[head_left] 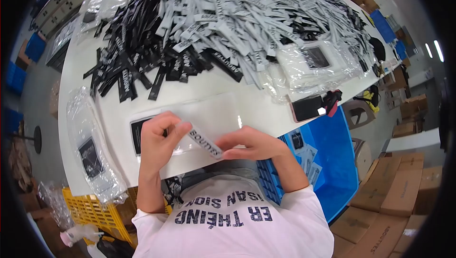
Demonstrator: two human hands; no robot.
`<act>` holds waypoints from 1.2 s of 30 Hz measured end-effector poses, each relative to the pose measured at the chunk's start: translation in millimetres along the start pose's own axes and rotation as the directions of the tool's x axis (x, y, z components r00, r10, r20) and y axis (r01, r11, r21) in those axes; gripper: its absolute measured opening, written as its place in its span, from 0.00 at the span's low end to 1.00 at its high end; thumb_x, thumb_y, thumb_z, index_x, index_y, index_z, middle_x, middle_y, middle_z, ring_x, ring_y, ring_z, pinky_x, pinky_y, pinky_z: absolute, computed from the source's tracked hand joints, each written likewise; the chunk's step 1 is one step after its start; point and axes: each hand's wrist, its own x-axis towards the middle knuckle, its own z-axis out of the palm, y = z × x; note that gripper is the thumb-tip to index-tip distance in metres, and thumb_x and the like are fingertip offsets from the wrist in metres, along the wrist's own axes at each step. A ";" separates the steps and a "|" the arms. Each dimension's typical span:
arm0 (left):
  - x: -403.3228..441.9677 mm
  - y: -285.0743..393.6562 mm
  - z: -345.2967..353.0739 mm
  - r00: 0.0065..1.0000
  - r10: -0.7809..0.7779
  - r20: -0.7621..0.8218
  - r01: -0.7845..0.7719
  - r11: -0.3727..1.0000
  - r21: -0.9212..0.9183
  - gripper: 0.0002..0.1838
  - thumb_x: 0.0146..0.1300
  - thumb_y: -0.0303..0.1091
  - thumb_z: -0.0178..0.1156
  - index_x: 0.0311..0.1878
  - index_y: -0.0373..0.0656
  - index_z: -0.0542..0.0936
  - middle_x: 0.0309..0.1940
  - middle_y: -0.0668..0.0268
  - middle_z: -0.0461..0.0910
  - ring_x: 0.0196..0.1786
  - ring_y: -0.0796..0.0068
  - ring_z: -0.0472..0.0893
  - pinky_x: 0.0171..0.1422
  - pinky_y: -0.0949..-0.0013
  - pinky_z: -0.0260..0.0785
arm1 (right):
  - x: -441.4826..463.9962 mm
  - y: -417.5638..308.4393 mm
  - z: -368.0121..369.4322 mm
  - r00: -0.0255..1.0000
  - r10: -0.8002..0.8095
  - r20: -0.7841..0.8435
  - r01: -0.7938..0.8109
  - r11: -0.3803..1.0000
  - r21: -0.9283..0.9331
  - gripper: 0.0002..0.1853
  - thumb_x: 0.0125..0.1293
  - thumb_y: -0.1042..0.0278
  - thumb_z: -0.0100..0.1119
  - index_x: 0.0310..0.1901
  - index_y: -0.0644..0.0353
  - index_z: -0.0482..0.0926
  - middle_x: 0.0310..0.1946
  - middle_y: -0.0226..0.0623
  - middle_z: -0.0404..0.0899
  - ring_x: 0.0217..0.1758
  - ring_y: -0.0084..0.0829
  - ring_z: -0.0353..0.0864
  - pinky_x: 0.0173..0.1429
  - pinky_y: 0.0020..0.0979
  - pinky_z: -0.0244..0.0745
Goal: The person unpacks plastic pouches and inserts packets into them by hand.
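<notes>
A narrow white printed strip packet (204, 142) stretches slantwise between my two hands above the near table edge. My left hand (164, 137) pinches its upper left end between thumb and fingers. At the lower right end, my right hand (249, 143) holds the packet with thumb and fingertips. Under my hands a clear flat plastic bag (216, 111) lies on the white table, its black label (137, 134) partly hidden by my left hand. Beyond it spreads a big heap of similar white packets (237, 16) and black packets (123, 63).
A filled clear bag (95, 149) lies at the table's left edge; another filled bag (313, 65) sits at the right beside a phone (308, 109). A blue bin (335, 163) stands at my right, a yellow crate (90, 213) at my left. Cardboard boxes (380, 210) are stacked lower right.
</notes>
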 end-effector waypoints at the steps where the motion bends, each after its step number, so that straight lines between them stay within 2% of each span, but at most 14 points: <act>1: -0.4 7.2 4.8 0.998 0.056 0.040 -0.059 0.996 0.063 0.04 0.56 0.26 0.67 0.29 0.37 0.82 0.20 0.72 0.72 0.22 0.86 0.64 0.26 0.79 0.55 | 4.6 -5.7 1.1 0.999 0.039 0.013 -0.040 0.990 0.136 0.10 0.69 0.68 0.53 0.44 0.64 0.80 0.32 0.35 0.83 0.32 0.23 0.83 0.39 0.25 0.76; 3: 0.4 20.5 22.6 0.967 0.201 0.154 -0.225 0.962 0.158 0.02 0.56 0.25 0.67 0.30 0.37 0.83 0.21 0.71 0.73 0.23 0.85 0.65 0.28 0.80 0.57 | 21.9 -22.4 1.0 0.995 0.102 0.008 -0.097 0.922 0.375 0.09 0.69 0.68 0.53 0.44 0.63 0.79 0.31 0.35 0.82 0.33 0.24 0.82 0.40 0.28 0.76; 5: 0.1 9.2 25.4 0.981 0.190 0.023 -0.192 0.971 0.144 0.04 0.58 0.25 0.65 0.37 0.37 0.83 0.24 0.73 0.72 0.25 0.85 0.67 0.31 0.81 0.61 | 35.1 -20.9 -9.0 0.975 0.215 0.060 -0.223 0.942 0.251 0.07 0.65 0.72 0.54 0.42 0.64 0.78 0.30 0.40 0.80 0.32 0.30 0.81 0.40 0.33 0.75; 7: 1.5 9.9 23.5 0.990 0.022 -0.141 -0.015 0.998 0.055 0.08 0.65 0.28 0.59 0.44 0.37 0.81 0.26 0.76 0.72 0.29 0.88 0.68 0.31 0.82 0.58 | 55.6 3.4 -26.5 0.944 -0.175 -0.279 0.100 0.959 -0.265 0.07 0.60 0.74 0.56 0.40 0.64 0.76 0.32 0.44 0.79 0.31 0.39 0.81 0.39 0.39 0.75; 9: 1.1 -2.2 11.8 0.986 -0.072 -0.151 0.081 0.995 0.055 0.10 0.67 0.31 0.57 0.47 0.37 0.80 0.27 0.77 0.72 0.28 0.90 0.67 0.29 0.84 0.56 | 82.9 48.0 -51.6 0.757 -0.330 -0.564 -0.192 0.713 -0.675 0.05 0.55 0.78 0.54 0.33 0.65 0.79 0.36 0.48 0.79 0.38 0.44 0.83 0.36 0.40 0.77; 12: -3.7 -1.5 17.6 0.975 -0.094 -0.201 0.111 0.991 0.076 0.08 0.66 0.27 0.58 0.45 0.35 0.80 0.25 0.77 0.69 0.27 0.90 0.63 0.29 0.83 0.54 | 114.2 98.3 -80.4 0.697 -0.118 -0.708 -0.559 0.528 -0.639 0.06 0.53 0.77 0.58 0.34 0.66 0.79 0.37 0.50 0.78 0.38 0.46 0.84 0.37 0.41 0.79; 19: -7.1 -24.1 10.4 0.979 -0.020 -0.201 0.046 0.991 0.128 0.07 0.66 0.28 0.58 0.43 0.35 0.80 0.28 0.73 0.75 0.29 0.88 0.69 0.34 0.83 0.61 | 127.9 102.0 -86.6 0.759 -0.128 -0.638 -0.548 0.404 -0.733 0.14 0.47 0.76 0.62 0.38 0.67 0.76 0.38 0.50 0.77 0.34 0.42 0.84 0.33 0.38 0.78; 23: -9.4 -16.7 11.2 0.973 0.039 -0.227 0.055 0.918 0.393 0.09 0.62 0.27 0.60 0.43 0.34 0.80 0.27 0.70 0.72 0.27 0.85 0.70 0.34 0.83 0.61 | 106.5 88.4 -84.6 0.633 -0.381 -0.674 -0.516 0.440 -0.735 0.11 0.52 0.74 0.61 0.38 0.65 0.76 0.33 0.43 0.79 0.35 0.42 0.83 0.35 0.39 0.76; 26: -11.0 -6.7 19.7 0.982 0.046 -0.183 0.086 0.757 0.648 0.18 0.60 0.35 0.63 0.50 0.34 0.77 0.33 0.62 0.71 0.28 0.72 0.74 0.33 0.74 0.66 | 81.0 64.8 -77.1 0.563 -0.148 -0.813 -0.368 0.836 -0.407 0.07 0.58 0.71 0.61 0.36 0.62 0.74 0.27 0.39 0.78 0.31 0.35 0.80 0.37 0.35 0.73; 29: -12.4 -24.4 32.4 0.967 0.224 -0.124 -0.015 0.533 0.846 0.30 0.58 0.47 0.63 0.57 0.35 0.72 0.41 0.55 0.70 0.32 0.55 0.77 0.35 0.61 0.69 | 42.6 47.6 -49.8 0.407 -0.346 -0.845 0.084 0.936 -0.342 0.09 0.62 0.68 0.60 0.32 0.61 0.70 0.20 0.33 0.72 0.21 0.30 0.68 0.31 0.31 0.65; 30: -12.5 -24.8 35.0 0.979 0.169 -0.114 0.019 0.482 0.876 0.38 0.56 0.56 0.62 0.61 0.36 0.68 0.44 0.52 0.69 0.38 0.47 0.78 0.38 0.52 0.69 | 33.1 52.5 -43.5 0.438 -0.278 -0.855 0.080 0.959 -0.271 0.11 0.63 0.66 0.60 0.30 0.61 0.69 0.19 0.32 0.70 0.22 0.27 0.65 0.30 0.30 0.63; 32: -10.3 -18.4 40.2 0.992 0.096 -0.079 0.034 0.403 0.915 0.37 0.57 0.55 0.61 0.61 0.36 0.68 0.44 0.52 0.69 0.37 0.47 0.79 0.37 0.52 0.70 | 15.4 60.1 -36.7 0.492 -0.140 -0.859 0.063 0.990 -0.125 0.15 0.64 0.64 0.61 0.27 0.62 0.68 0.17 0.28 0.65 0.22 0.20 0.59 0.28 0.27 0.58; 35: -7.5 -12.8 42.0 0.997 0.027 -0.074 0.060 0.346 0.936 0.35 0.57 0.54 0.61 0.59 0.36 0.68 0.44 0.51 0.69 0.36 0.45 0.79 0.37 0.51 0.70 | 3.3 45.7 -28.3 0.374 0.027 -0.927 0.095 0.993 0.067 0.19 0.66 0.63 0.60 0.22 0.63 0.67 0.16 0.26 0.62 0.24 0.15 0.57 0.26 0.26 0.55; 36: -6.1 -11.2 42.7 0.997 0.014 -0.082 0.072 0.340 0.938 0.35 0.56 0.53 0.62 0.59 0.37 0.68 0.44 0.51 0.69 0.36 0.45 0.79 0.37 0.50 0.70 | -0.3 41.3 -22.4 0.316 -0.014 -0.949 0.085 0.996 0.013 0.20 0.68 0.62 0.57 0.21 0.63 0.66 0.15 0.29 0.57 0.23 0.16 0.55 0.25 0.28 0.54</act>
